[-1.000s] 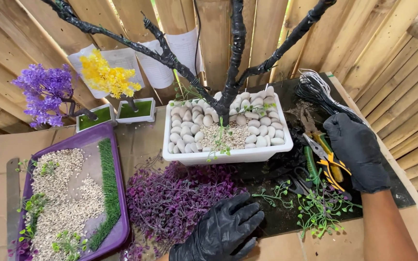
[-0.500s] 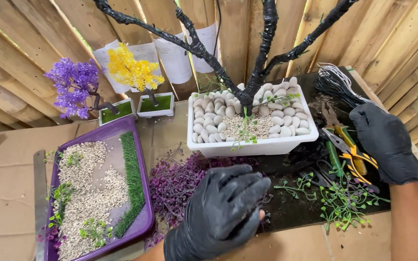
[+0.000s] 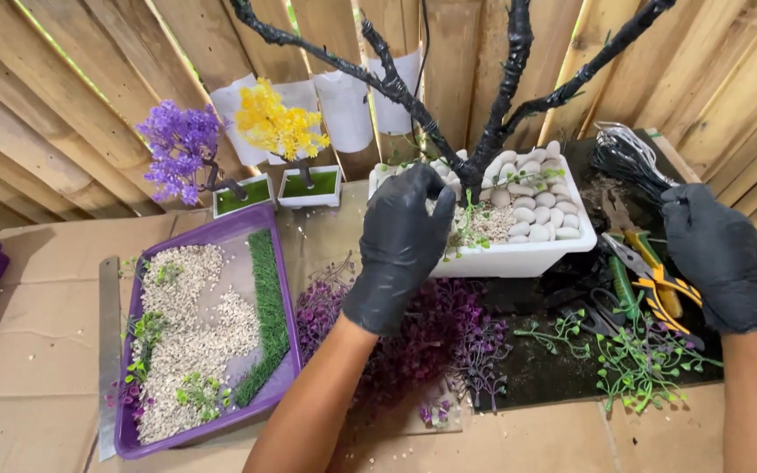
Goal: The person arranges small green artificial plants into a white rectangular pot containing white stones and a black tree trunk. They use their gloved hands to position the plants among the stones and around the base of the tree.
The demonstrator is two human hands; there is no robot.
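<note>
- White planter (image 3: 519,258) sits toward the far edge of the cardboard work surface (image 3: 37,350), long axis running L–R; black wrapped tree trunk (image 3: 505,105) rises upright from it, branches forking L and R.
- Planter holds white pebbles (image 3: 532,215), fine gravel and small green sprigs.
- L hand (image 3: 400,245), black glove, rests on planter's L end, fingers curled over rim; can't tell if it grips anything.
- R hand (image 3: 720,254), black glove, loosely closed near the R edge, just beside black wire bundle (image 3: 628,158); can't tell what it holds.
- Pliers w/ yellow grips (image 3: 654,276) lie between R hand and planter.
- Purple foliage pile (image 3: 431,337) in front of planter; green sprigs (image 3: 641,363) to its R.
- Purple tray (image 3: 286,350) near L edge: gravel, grass strip, small plants.
- Purple mini tree (image 3: 177,149) and yellow mini tree (image 3: 278,123) in small pots at far edge.
</note>
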